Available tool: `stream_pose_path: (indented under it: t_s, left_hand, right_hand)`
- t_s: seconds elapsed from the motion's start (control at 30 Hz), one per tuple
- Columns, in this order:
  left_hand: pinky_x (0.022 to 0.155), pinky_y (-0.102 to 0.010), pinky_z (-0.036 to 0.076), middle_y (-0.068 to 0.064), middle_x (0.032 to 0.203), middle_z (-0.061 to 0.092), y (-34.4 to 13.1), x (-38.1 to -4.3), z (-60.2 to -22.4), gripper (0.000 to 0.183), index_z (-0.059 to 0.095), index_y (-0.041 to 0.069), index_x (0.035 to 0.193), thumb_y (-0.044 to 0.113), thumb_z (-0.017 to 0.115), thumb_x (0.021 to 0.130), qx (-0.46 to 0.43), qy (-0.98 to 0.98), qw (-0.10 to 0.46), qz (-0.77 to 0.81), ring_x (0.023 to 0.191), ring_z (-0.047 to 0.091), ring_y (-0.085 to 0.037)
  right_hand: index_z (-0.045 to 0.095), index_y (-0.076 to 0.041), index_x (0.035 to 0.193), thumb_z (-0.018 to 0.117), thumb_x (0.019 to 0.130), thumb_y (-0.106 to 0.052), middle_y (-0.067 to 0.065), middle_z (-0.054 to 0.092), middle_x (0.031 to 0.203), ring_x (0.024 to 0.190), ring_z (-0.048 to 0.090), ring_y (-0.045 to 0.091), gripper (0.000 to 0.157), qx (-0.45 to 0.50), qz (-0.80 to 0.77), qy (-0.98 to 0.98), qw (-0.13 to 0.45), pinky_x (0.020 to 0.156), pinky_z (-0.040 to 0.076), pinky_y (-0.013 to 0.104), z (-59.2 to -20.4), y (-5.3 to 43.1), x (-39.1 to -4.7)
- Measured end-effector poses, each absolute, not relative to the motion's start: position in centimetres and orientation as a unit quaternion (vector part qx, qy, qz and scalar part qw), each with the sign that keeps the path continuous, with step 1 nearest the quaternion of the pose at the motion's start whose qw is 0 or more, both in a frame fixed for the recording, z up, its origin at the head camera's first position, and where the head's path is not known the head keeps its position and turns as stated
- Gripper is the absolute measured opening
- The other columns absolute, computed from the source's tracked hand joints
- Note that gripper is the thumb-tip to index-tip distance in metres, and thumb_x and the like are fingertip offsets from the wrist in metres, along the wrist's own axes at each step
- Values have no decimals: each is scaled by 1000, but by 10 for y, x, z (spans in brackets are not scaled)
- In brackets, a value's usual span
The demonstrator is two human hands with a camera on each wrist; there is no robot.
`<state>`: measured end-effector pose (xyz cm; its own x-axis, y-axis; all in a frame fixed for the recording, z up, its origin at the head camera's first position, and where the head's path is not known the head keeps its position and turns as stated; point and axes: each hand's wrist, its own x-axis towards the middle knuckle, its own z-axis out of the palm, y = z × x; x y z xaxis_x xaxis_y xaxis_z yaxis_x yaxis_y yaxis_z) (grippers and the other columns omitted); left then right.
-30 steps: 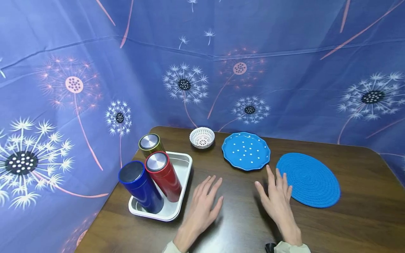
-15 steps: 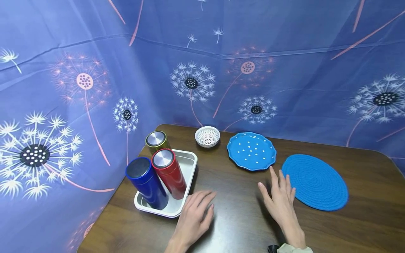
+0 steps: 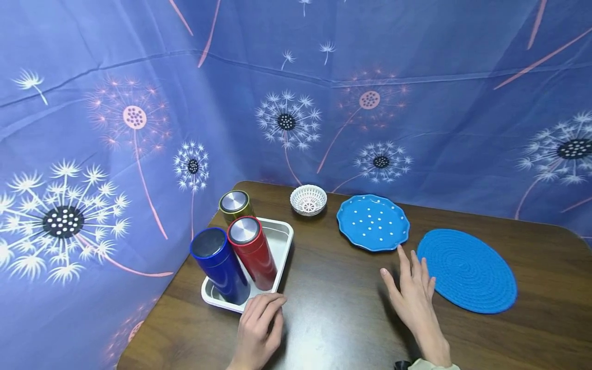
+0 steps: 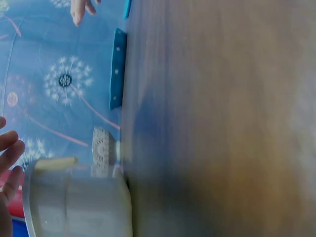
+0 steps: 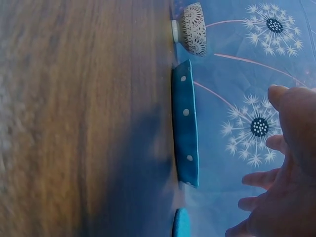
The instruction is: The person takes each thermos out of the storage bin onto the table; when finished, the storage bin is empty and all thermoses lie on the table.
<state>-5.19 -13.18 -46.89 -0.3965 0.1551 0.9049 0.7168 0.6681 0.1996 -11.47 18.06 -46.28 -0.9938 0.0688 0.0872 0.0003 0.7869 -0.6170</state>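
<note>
My left hand [image 3: 259, 326] is at the near right corner of the white tray [image 3: 285, 246], its fingers loosely bent and holding nothing. Whether it touches the rim I cannot tell. In the tray stand a blue thermos [image 3: 222, 270] and a red thermos [image 3: 254, 254]. Behind them is a gold-green thermos [image 3: 237, 204], its lower part hidden. My right hand [image 3: 413, 295] hovers with spread, relaxed fingers just in front of the blue dotted plate [image 3: 373, 223], beside the round blue woven placemat [image 3: 469, 272]. In the left wrist view the tray [image 4: 84, 205] lies close beside the fingers [image 4: 10, 153].
A small white openwork bowl [image 3: 308, 200] stands at the back of the wooden table [image 3: 337, 308], left of the plate. A blue curtain with dandelion prints [image 3: 296, 61] hangs behind the table and along its left side.
My left hand has moved left and toward me, to the tray's near corner, its fingers bending more. The right hand stays almost in place. The head view has shifted slightly left.
</note>
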Motion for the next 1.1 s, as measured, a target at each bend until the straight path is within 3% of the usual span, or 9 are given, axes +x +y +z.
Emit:
stream_pose_path:
  t_s: [0.23,0.6,0.83,1.1]
  left_hand:
    - [67,-28,41,-8,87,68,-146,-48,-469,18,70,0,87,0,53,81,-243,-784,484,-303,74,62,-20]
    - [74,-30,42,-5,84,66,-172,-41,-463,16,68,2,87,5,53,83,-154,-809,485,-294,75,61,-21]
    - [64,-25,43,-5,80,62,-192,-36,-462,10,64,-3,87,1,60,78,-66,-813,495,-299,72,56,-15]
    - [65,-21,41,-9,84,58,-213,-33,-455,28,59,-6,98,-8,67,71,29,-837,462,-293,73,52,-14]
  right_hand:
    - [13,-10,156,46,101,-43,40,11,152,141,-1,59,72,-4,333,-941,62,100,-1,79,-464,180,-117]
    - [12,-11,156,45,101,-42,40,11,152,141,-2,59,72,2,335,-940,61,100,-2,79,-464,182,-118]
    - [10,-10,157,45,101,-42,41,10,151,141,-3,59,73,0,333,-941,54,100,-3,79,-465,183,-117]
    - [11,-9,156,44,101,-43,41,11,151,141,-3,59,73,2,337,-940,55,100,-4,79,-465,182,-116]
